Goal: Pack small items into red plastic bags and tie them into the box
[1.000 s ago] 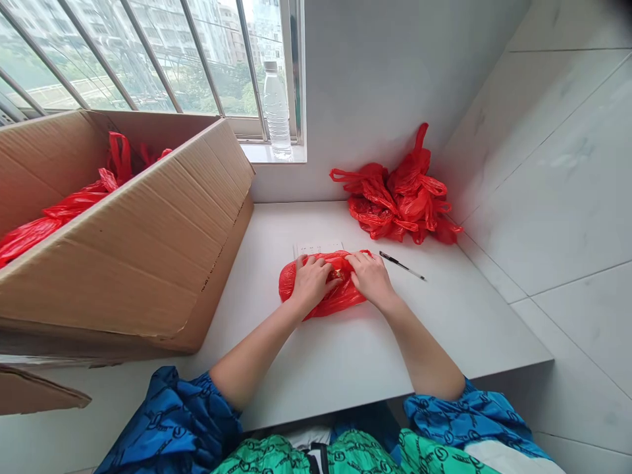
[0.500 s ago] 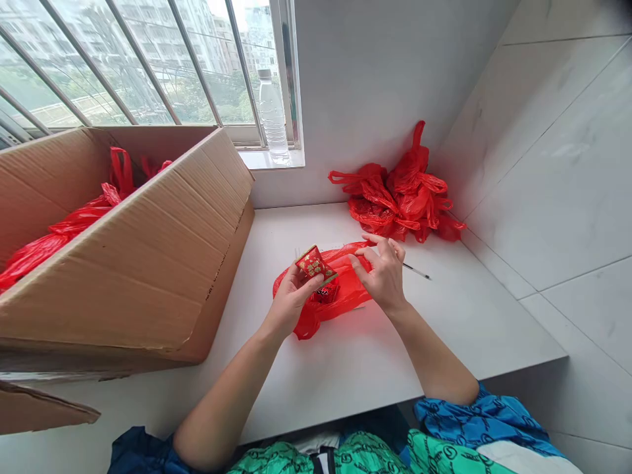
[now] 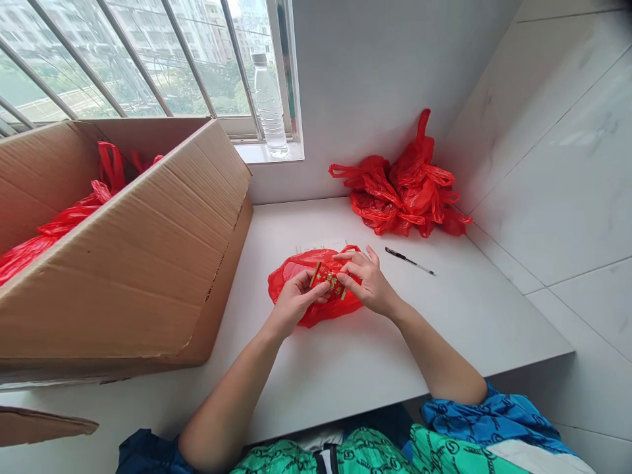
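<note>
A small red-and-gold packet (image 3: 328, 279) is pinched between the fingers of my left hand (image 3: 296, 304) and my right hand (image 3: 368, 280), just above the table. Beneath my hands lies a crumpled red plastic bag (image 3: 289, 280), touching both palms' undersides or close to them. Whatever else may lie inside the bag is hidden. A black pen (image 3: 409, 261) rests to the right of my right hand, apart from it. A white paper edge (image 3: 318, 246) peeks out behind the bag.
A heap of red plastic bags (image 3: 402, 191) sits in the corner of the white table (image 3: 345, 375) against the wall. A large cardboard box (image 3: 123, 257) with red bags inside stands at left. A water bottle (image 3: 268, 105) stands on the barred window's sill.
My right hand has closed in from the bag's edge and now shares the packet with my left. The packet has turned from tilted to nearly level, and the bag has shifted slightly.
</note>
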Demonstrator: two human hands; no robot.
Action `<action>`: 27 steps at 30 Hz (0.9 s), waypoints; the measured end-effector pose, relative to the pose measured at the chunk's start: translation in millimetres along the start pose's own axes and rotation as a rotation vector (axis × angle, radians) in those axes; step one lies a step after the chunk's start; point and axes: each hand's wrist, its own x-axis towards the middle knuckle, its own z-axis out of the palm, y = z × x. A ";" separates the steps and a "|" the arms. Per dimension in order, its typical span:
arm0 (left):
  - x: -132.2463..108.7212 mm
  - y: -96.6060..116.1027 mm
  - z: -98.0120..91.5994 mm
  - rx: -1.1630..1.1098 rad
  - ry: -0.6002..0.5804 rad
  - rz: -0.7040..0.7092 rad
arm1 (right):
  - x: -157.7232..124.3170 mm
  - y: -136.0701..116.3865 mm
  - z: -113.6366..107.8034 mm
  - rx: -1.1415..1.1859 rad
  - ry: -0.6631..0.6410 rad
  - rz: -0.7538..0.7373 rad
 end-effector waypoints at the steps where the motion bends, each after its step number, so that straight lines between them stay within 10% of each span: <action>1: 0.6 -1.6 -1.1 -0.011 0.004 -0.009 | 0.1 0.1 0.1 0.027 -0.019 0.015; 27: -1.7 -8.2 3.6 0.060 0.008 -0.005 | -0.8 6.9 -2.2 0.143 -0.124 0.017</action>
